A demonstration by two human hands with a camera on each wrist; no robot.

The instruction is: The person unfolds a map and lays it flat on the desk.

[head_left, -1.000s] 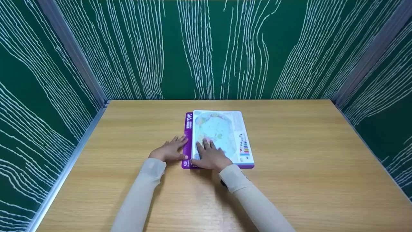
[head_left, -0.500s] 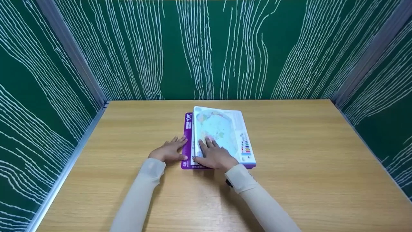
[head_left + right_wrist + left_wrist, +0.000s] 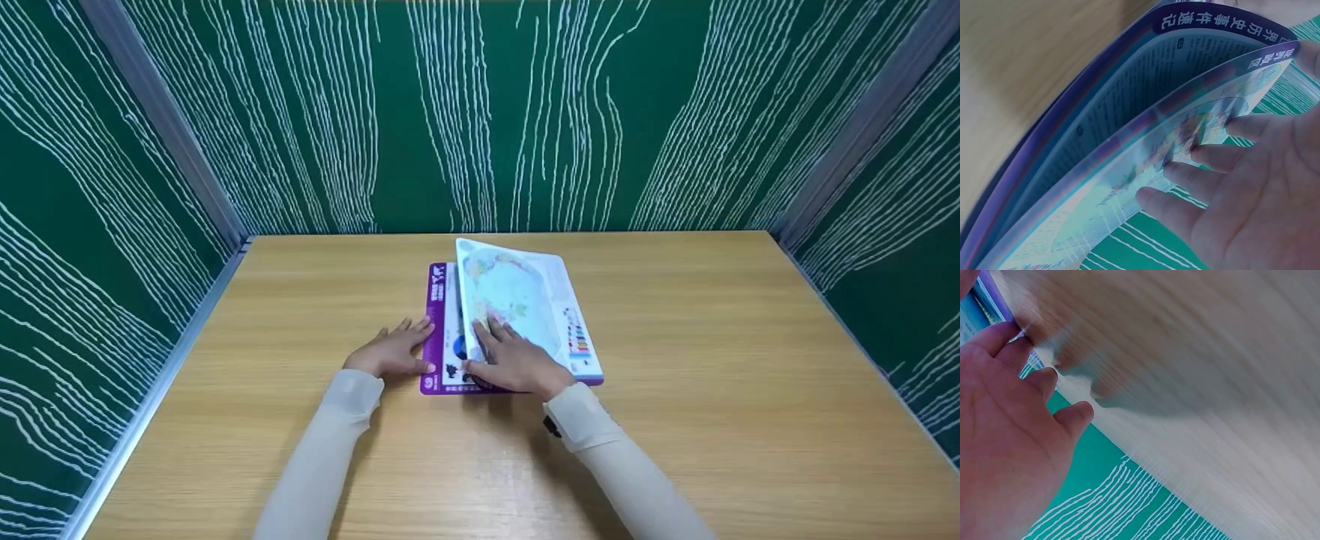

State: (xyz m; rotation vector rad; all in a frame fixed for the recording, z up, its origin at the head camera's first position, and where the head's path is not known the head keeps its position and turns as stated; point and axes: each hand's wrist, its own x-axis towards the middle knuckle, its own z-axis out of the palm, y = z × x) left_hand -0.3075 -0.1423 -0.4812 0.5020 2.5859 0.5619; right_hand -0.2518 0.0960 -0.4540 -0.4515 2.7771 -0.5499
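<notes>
A purple-bordered folded map (image 3: 517, 300) lies on the table, its pale blue upper panel raised along the left edge. With fingertips on that panel's face and the thumb at its near left corner, my right hand (image 3: 517, 365) holds the panel up. The right wrist view shows the raised panel (image 3: 1145, 152) bowed away from the printed lower panel (image 3: 1095, 112), with a gap between them. My left hand (image 3: 390, 351) touches the lower panel's purple left border with spread fingertips. In the left wrist view, the left hand's palm (image 3: 1010, 422) faces the camera and its thumb is mostly cut off.
The wooden table (image 3: 675, 330) extends to both sides of the map. Green panels with white wavy lines (image 3: 555, 112) enclose the back and sides, joined by grey corner posts (image 3: 172, 120).
My right hand has moved rightward, and the upper panel's left edge has risen with it. More of the printed lower panel shows now. The left hand stays on the border.
</notes>
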